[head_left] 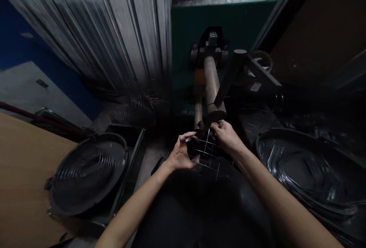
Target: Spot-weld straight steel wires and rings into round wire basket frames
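My right hand [227, 136] pinched the far end of a thin, straight silver metal rod [207, 140], aligned near-far across the silver wire grid [204, 152]; my left hand [180, 156] curled at its left, grasp uncertain.

A round dark tray [120, 152] holds wire rings [106, 161].

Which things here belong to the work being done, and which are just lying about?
Seemingly in the job: wire grid, left hand, right hand, green machine, its upper metal arm.

Seemingly just around: tan board, ribbed metal panel, wire rings (possibly stock).
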Demonstrator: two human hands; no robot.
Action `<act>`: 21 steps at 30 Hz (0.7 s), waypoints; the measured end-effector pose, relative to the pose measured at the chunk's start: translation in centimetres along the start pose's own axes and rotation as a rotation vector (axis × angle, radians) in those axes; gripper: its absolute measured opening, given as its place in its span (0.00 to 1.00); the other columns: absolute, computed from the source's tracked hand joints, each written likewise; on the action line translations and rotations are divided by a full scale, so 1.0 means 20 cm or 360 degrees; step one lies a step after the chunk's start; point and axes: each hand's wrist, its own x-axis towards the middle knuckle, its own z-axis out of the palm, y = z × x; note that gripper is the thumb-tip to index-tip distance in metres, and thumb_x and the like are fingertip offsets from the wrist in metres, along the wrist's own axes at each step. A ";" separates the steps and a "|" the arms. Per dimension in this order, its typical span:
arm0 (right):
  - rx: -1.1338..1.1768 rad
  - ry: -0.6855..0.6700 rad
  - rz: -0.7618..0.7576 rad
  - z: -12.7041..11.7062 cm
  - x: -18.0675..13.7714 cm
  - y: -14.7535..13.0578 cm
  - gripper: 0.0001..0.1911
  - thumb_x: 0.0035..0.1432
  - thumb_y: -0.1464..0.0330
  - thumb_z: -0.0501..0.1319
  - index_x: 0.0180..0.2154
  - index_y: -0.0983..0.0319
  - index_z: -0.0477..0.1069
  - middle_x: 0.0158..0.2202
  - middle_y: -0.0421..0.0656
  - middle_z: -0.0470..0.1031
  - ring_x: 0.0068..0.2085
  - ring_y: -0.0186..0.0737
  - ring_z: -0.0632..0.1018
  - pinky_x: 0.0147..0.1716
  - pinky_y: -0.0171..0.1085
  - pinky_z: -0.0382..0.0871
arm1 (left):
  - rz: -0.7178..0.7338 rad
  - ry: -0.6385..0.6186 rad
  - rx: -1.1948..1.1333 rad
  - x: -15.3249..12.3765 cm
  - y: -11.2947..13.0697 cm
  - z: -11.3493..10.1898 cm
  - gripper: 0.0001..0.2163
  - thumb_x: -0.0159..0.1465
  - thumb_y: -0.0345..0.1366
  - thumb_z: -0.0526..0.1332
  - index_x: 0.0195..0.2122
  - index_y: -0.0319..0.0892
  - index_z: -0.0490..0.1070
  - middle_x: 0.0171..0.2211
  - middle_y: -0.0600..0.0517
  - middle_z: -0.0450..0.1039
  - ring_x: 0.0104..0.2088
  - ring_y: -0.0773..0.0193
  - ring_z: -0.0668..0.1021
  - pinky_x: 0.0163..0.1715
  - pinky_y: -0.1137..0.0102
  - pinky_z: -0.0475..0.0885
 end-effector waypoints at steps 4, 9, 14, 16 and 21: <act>-0.0059 0.0024 0.0000 0.01 0.03 -0.01 0.18 0.42 0.58 0.64 0.32 0.60 0.62 0.17 0.33 0.63 0.16 0.28 0.61 0.14 0.30 0.53 | 0.0013 -0.0010 -0.0012 0.02 -0.02 -0.01 0.38 0.47 0.27 0.63 0.56 0.44 0.42 0.42 0.47 0.65 0.43 0.58 0.74 0.45 0.59 0.70; -0.0133 0.0097 -0.0051 0.03 0.05 -0.03 0.18 0.42 0.58 0.64 0.32 0.60 0.63 0.18 0.35 0.65 0.18 0.31 0.64 0.15 0.31 0.56 | 0.0034 0.0010 -0.0013 0.07 -0.05 -0.03 0.38 0.47 0.27 0.63 0.56 0.43 0.43 0.45 0.46 0.63 0.44 0.59 0.74 0.46 0.60 0.70; -0.0224 0.0127 -0.0136 0.02 0.11 -0.04 0.16 0.42 0.56 0.63 0.28 0.59 0.61 0.17 0.35 0.62 0.18 0.32 0.65 0.16 0.32 0.58 | 0.0029 -0.0015 0.0015 0.13 -0.07 -0.05 0.37 0.47 0.29 0.64 0.56 0.45 0.45 0.46 0.46 0.63 0.45 0.58 0.73 0.47 0.60 0.70; -0.0209 0.0123 -0.0137 0.02 0.13 -0.03 0.16 0.42 0.58 0.63 0.27 0.59 0.61 0.16 0.34 0.61 0.18 0.32 0.65 0.16 0.32 0.57 | 0.0034 -0.0028 0.0030 0.14 -0.08 -0.05 0.37 0.47 0.29 0.64 0.55 0.46 0.45 0.46 0.46 0.63 0.46 0.58 0.73 0.47 0.60 0.70; -0.0023 0.0052 -0.0091 0.01 0.16 0.02 0.14 0.42 0.62 0.65 0.27 0.59 0.61 0.18 0.34 0.62 0.18 0.30 0.64 0.16 0.31 0.56 | 0.0026 -0.0038 0.0027 0.16 -0.08 -0.07 0.37 0.46 0.29 0.64 0.55 0.45 0.46 0.47 0.46 0.62 0.45 0.58 0.73 0.46 0.60 0.70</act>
